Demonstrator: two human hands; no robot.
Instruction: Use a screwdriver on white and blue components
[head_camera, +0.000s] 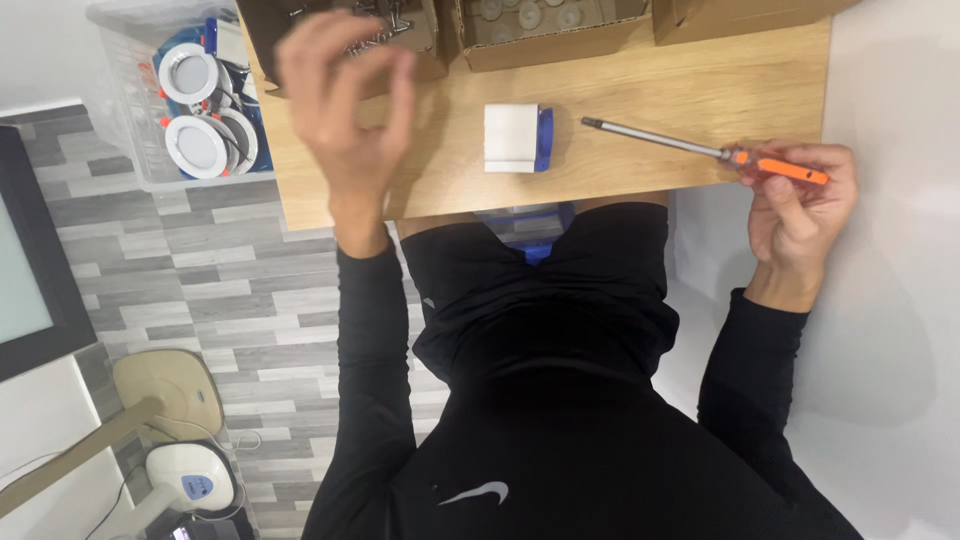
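My right hand (800, 205) grips an orange-handled screwdriver (700, 148) at the right edge of the wooden table (700, 90), its metal shaft pointing left. A white and blue block-shaped part (517, 138) lies flat on the table between my hands. My left hand (345, 100) is raised over the left side of the table in front of a cardboard box of metal clips (400, 30). Its fingers are curled and pinched together. Whether they hold something small I cannot tell.
Two more cardboard boxes (545, 40) stand along the table's far edge, one with round parts. A clear plastic bin (190, 110) of round white lamp fittings stands on the floor left of the table. A lamp base (170, 390) and a dark panel (30, 260) are at lower left.
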